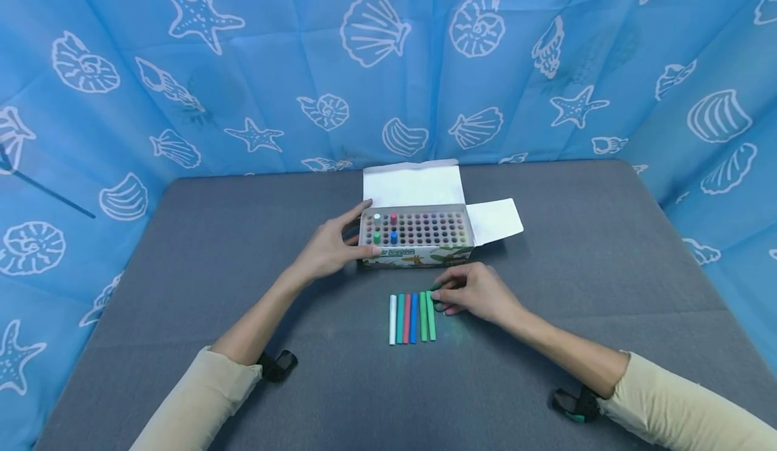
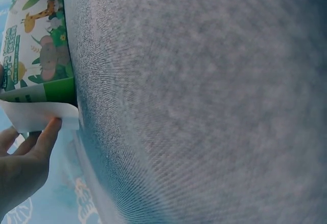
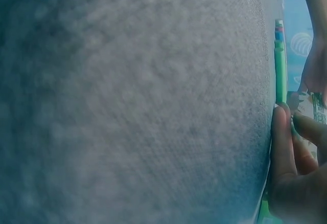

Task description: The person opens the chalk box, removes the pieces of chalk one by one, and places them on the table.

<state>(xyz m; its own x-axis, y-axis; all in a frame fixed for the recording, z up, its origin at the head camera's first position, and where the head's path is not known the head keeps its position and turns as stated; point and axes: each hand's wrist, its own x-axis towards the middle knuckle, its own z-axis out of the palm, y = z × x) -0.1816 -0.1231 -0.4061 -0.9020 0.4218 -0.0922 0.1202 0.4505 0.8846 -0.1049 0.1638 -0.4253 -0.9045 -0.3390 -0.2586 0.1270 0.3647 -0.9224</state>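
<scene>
Six slim chalk sticks [image 1: 414, 318]: white, teal, red, blue, two green. Left hand [image 1: 328, 249] gripping giraffe-printed box [image 1: 419, 258]; right hand [image 1: 476, 290], fingers loosely parted, touching outermost green stick [image 1: 432, 321].

Right hand [image 3: 300, 185] cropped by its wrist view's edge, box [image 1: 425, 260] lettering [image 1: 397, 252] too small to read, near cloth [image 3: 153, 106] blurred

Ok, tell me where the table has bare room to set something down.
Bare: the table left of the left hand, right of the open side flap, and between the forearms, nearer the person than the chalk sticks. Crowded: around the box and chalk sticks, where the right hand also is.
</scene>
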